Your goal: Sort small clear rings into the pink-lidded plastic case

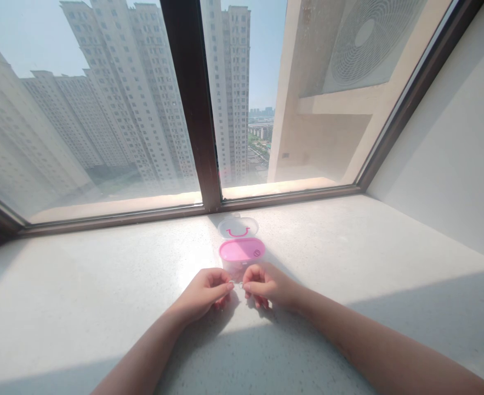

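Observation:
My left hand [209,291] is closed in a pinch, a small pale, ring-like piece [232,282] showing at its thumb and fingertip. Opposite it, my right hand [268,285] pinches another small pale curved piece [241,285]. A narrow gap separates the two pieces; whether anything thin joins them is too small to see. Just beyond my fingers stands an oval box with a pink top [239,249] and see-through sides, its lower front partly hidden by my hands. Its clear lid [227,224] with a pink handle [238,234] lies behind it, toward the window.
Everything rests on a pale speckled windowsill [122,285], crossed by sunlight and shadow. A brown window frame [209,164] borders the far edge, with tall buildings outside. A white wall [451,153] rises at the right. A small dark round mark [257,253] shows on the pink top.

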A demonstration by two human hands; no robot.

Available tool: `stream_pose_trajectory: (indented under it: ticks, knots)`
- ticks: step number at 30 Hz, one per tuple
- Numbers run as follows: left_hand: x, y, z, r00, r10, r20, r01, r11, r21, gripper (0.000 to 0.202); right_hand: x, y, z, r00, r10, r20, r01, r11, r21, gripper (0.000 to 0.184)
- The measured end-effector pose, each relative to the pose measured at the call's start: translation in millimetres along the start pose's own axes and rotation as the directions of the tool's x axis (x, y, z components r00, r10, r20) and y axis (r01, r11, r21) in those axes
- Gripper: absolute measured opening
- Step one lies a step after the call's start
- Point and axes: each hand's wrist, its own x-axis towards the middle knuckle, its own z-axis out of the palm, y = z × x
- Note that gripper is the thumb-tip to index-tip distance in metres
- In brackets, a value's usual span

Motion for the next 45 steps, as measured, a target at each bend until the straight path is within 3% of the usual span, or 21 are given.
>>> stream_pose_trajectory:
  ticks: [45]
  knots:
    - [0.6,-2.2,-0.3,1.0,0.019,0.011,-0.019,1.0,0.01,0.026,-0.1,0.2,0.0,1.0,-0.009,-0.008,0.009,1.0,-0.006,0.014]
